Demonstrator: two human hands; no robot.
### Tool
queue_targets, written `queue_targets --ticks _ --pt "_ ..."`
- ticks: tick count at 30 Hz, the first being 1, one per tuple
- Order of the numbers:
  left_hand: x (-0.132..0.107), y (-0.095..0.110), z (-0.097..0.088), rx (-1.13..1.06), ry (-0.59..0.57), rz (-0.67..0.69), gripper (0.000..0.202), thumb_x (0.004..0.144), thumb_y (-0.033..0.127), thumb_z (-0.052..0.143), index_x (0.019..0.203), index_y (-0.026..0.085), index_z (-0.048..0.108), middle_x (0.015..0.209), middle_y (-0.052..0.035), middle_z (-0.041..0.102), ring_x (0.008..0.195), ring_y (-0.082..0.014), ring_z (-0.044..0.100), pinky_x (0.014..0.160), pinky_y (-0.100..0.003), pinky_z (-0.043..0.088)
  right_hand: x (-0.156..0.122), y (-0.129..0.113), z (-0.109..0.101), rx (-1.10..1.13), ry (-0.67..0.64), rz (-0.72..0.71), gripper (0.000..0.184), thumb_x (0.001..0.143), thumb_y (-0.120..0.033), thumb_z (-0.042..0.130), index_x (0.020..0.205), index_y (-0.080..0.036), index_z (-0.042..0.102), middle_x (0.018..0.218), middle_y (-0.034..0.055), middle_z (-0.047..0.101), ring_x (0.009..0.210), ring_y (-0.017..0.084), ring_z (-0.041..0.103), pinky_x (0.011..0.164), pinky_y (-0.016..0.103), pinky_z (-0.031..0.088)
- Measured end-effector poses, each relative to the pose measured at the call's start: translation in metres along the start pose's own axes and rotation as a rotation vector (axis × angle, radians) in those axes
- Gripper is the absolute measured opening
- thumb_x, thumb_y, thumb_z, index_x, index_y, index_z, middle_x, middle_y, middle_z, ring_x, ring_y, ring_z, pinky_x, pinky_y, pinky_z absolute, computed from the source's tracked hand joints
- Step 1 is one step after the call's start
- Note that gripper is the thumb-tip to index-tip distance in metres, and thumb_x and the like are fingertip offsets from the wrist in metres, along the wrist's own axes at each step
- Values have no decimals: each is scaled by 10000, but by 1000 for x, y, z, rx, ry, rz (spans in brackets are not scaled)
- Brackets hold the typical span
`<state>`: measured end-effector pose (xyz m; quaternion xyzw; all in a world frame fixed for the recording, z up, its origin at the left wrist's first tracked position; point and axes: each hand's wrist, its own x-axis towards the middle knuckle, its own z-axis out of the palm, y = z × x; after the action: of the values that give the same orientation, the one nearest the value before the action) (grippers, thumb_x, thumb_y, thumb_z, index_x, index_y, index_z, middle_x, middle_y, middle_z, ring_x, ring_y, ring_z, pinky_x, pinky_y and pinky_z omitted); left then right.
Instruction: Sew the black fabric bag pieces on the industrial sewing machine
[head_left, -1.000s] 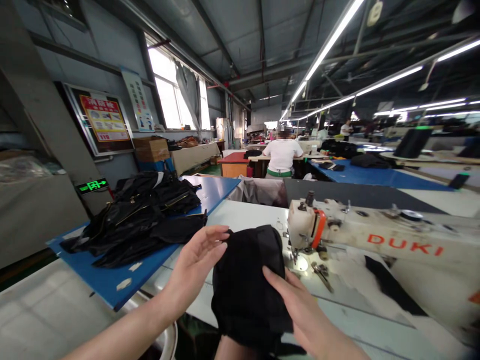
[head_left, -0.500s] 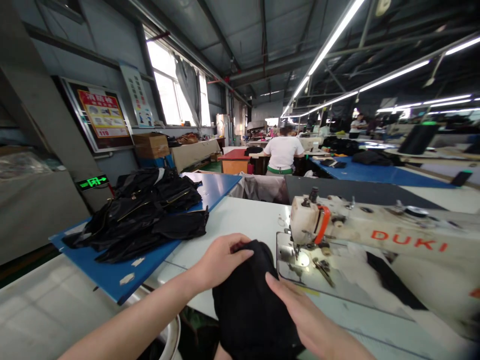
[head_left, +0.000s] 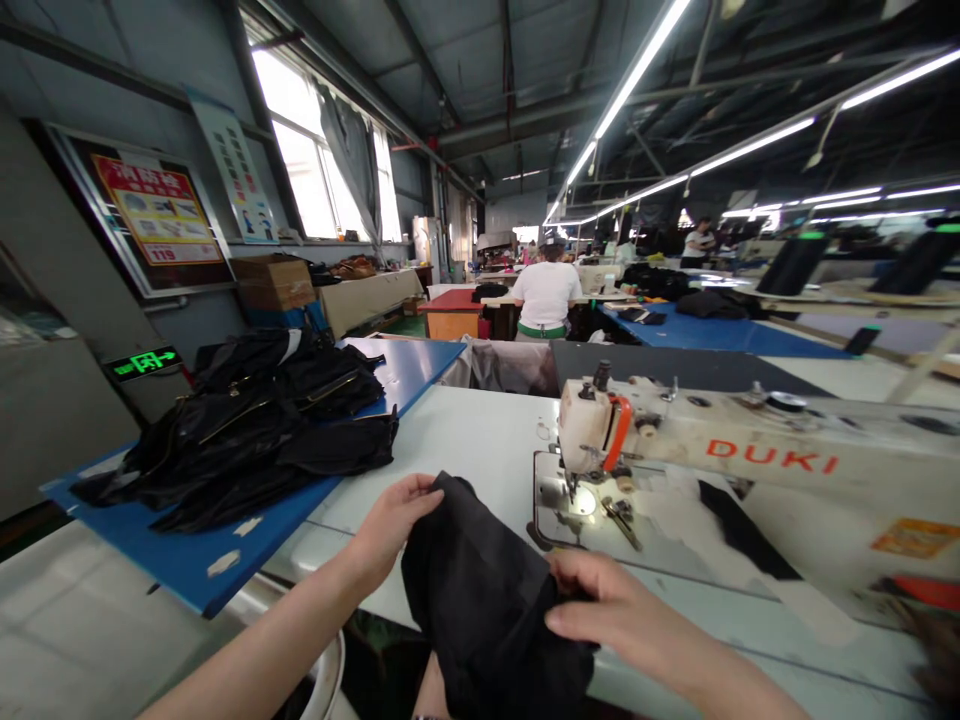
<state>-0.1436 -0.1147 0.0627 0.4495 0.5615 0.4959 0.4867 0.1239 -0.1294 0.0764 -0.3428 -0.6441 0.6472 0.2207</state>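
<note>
A black fabric piece (head_left: 480,590) hangs between my hands over the front edge of the pale table (head_left: 457,440). My left hand (head_left: 394,520) pinches its upper left corner between thumb and fingers. On the other side, my right hand (head_left: 592,590) grips the right edge, thumb on the near face. The lower part of the fabric drapes down toward my lap. Just right of the fabric stands a white sewing machine (head_left: 750,430) marked DUKI, its needle area lit. Small metal scissors or snips (head_left: 622,520) lie by its needle plate.
Black garments with zippers (head_left: 262,420) are heaped on a blue table (head_left: 202,565) at left. A black strip (head_left: 742,530) lies under the machine arm. Farther off, a person in a white shirt (head_left: 547,295) sits facing away. Black thread cones (head_left: 791,260) stand at right.
The fabric is now stretched wider between my hands, its top corner pulled up to the left. My right hand has gone from lying against it to gripping its edge. The view has turned slightly right.
</note>
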Motion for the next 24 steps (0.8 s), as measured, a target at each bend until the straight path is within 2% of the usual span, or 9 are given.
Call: queue_targets --ticks 3,4,6,8,10,13,18,20,24 --pt "-15 5 0 386 118 309 406 734 352 656 1098 188 580 1177 -102 586 1122 -252 526 989 -398 387 3 -9 -4 -87 -14 47 183 638 -141 562 787 -171 664 709 -29 584 689 135 498 598 216 355" --pt "-22 11 1 475 66 415 451 753 349 646 1175 224 548 1285 -89 518 1219 -249 445 1054 -401 315 4 -13 -6 -119 -36 54 191 626 -129 547 770 -174 664 689 -34 571 673 130 485 584 212 345" --pt "-38 25 8 565 -247 499 470 768 350 652 1217 272 539 1347 -61 467 1267 -242 381 1085 -377 266 7 -22 -9 -185 -99 52 197 610 -117 530 740 -178 665 651 -44 546 637 120 453 556 208 321" --pt "-49 36 16 559 -559 382 391 739 344 690 1112 252 615 1185 -48 583 1124 -235 496 990 -334 370 10 -32 -11 -239 -176 56 211 605 -113 516 731 -179 672 617 -53 529 603 111 432 528 209 298" --pt "-52 38 24 441 -691 150 265 741 345 686 960 198 661 901 -16 642 846 -179 576 758 -256 454 14 -40 -12 -291 -205 44 241 615 -114 505 756 -182 688 632 -49 557 615 118 463 537 214 319" --pt "-49 31 29 226 -693 -56 235 719 345 709 811 138 645 680 31 562 619 -95 489 567 -179 372 15 -42 -13 -418 -31 -108 312 650 -123 545 908 -209 697 891 -9 648 853 184 560 750 269 423" --pt "-45 21 26 103 -587 -76 261 677 337 749 756 124 622 651 37 533 609 -85 460 566 -176 361 0 -9 -3 -619 516 -282 383 750 -226 599 1131 -261 608 1240 45 532 1178 256 455 1026 420 328" --pt "-48 21 28 97 -541 -51 247 684 330 746 753 127 624 658 35 544 621 -91 474 584 -182 377 -11 5 8 -578 545 -265 356 814 -287 556 1168 -268 590 1241 59 544 1171 267 474 1020 433 346" --pt "-58 28 39 224 -545 118 170 760 321 689 779 155 656 716 13 601 687 -121 532 649 -208 421 -23 18 32 -261 374 -173 468 852 -424 516 1298 -284 516 1307 50 540 1217 286 454 1052 431 318"
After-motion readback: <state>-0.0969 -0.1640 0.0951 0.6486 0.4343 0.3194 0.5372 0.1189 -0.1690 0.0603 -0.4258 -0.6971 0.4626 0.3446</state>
